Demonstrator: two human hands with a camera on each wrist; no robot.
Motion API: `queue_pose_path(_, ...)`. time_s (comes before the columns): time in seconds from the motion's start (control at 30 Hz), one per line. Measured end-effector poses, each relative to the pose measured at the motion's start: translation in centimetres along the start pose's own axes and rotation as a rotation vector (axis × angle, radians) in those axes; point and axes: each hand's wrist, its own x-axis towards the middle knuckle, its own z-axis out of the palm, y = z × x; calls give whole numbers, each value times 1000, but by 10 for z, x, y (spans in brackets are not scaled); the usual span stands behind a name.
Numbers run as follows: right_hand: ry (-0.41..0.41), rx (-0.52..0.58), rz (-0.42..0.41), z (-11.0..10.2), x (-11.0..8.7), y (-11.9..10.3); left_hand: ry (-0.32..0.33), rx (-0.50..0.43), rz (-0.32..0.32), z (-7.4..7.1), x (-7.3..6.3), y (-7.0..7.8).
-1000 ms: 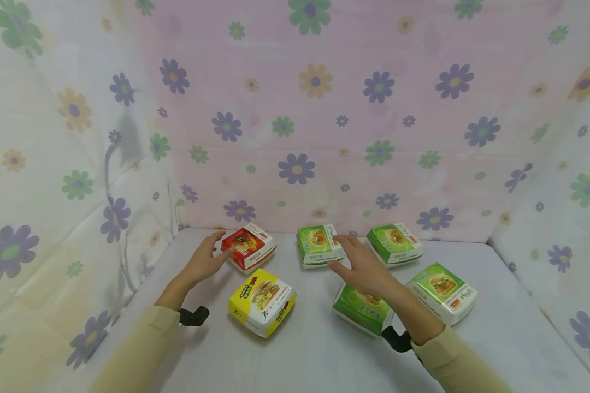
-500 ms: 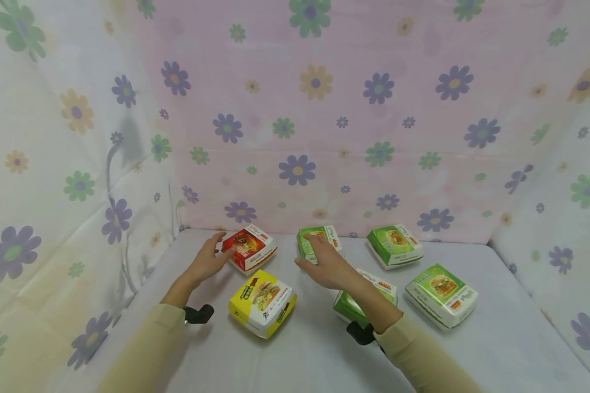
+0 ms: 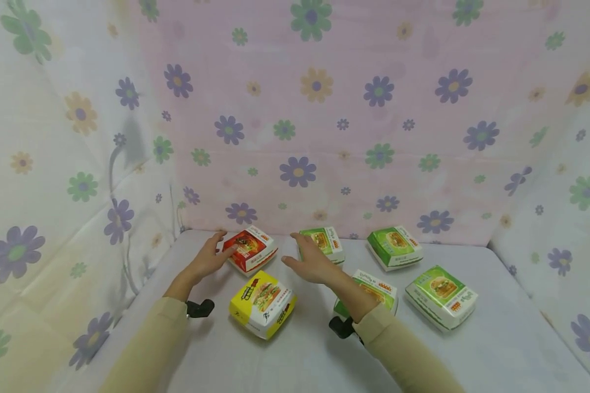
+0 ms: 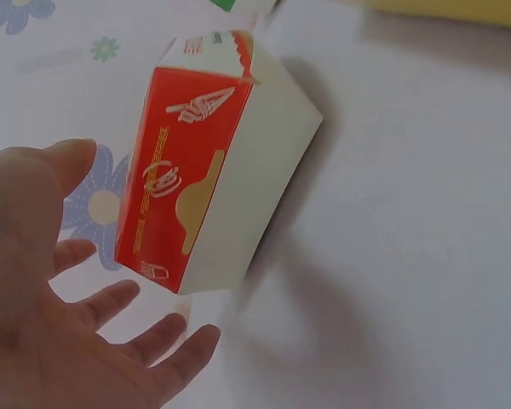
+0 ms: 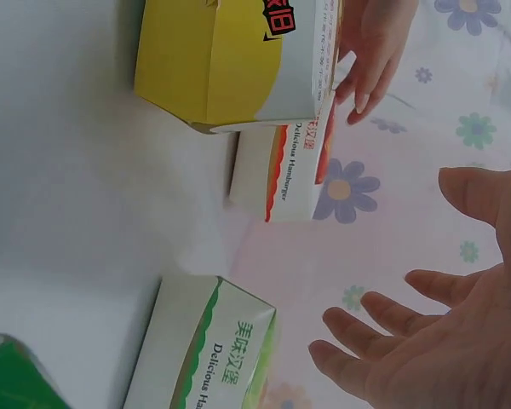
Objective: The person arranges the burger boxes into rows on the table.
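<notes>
"On the white tabletop (image 3: 295, 365), what are you counting?"

"Six boxes. One red box (image 3: 248, 251) is sitting at the back left, one yellow box (image 3: 263, 303) is resting in front of it, slightly right, and four are showing green."

"Where are those four standing?"

"Two are standing at the back: a middle green box (image 3: 331, 243) and a back-right green box (image 3: 395, 248). Two are lying nearer: a front green box (image 3: 373, 281), which the right forearm (image 3: 350, 293) is partly covering, and a far-right green box (image 3: 441, 297)."

"How many hands are you seeing?"

"Two. The left hand (image 3: 205, 261) is hovering just beside the red box, apart from it; its fingers are spreading loosely, released."

"And the other?"

"The right hand (image 3: 312, 263) is hovering near the middle green box, partly hiding it in the head view; its fingers are extending loosely too, released and grasping nothing."

"What else are you noticing?"

"Two beige sleeves (image 3: 149, 341) are covering the arms, and flowered cloth (image 3: 270, 82) is hanging behind."
</notes>
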Motion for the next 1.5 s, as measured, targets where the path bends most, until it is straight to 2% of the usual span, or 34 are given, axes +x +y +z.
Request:
queue_pose_path(0.17,-3,10,7,5,9,-3,-34,2,-3,-5,6,-3)
queue_pose_path(0.37,-17,18,40,15,30,-4,-64,-41,-28,-10,12,-7)
queue_pose_path(0.63,-41,-12,15,27,50,-2,-97,-111,-59,-6,16,-5)
queue_pose_path(0.9,-80,-74,9,38,68,-1,-95,-140,-95,-5,17,-7)
queue_pose_path(1.2,-137,-30,98,44,76,5,-102,-153,-123,-4,20,-9)
queue_pose_path(1.5,-154,15,115,45,79,6,-110,-163,-125,-2,19,-11)
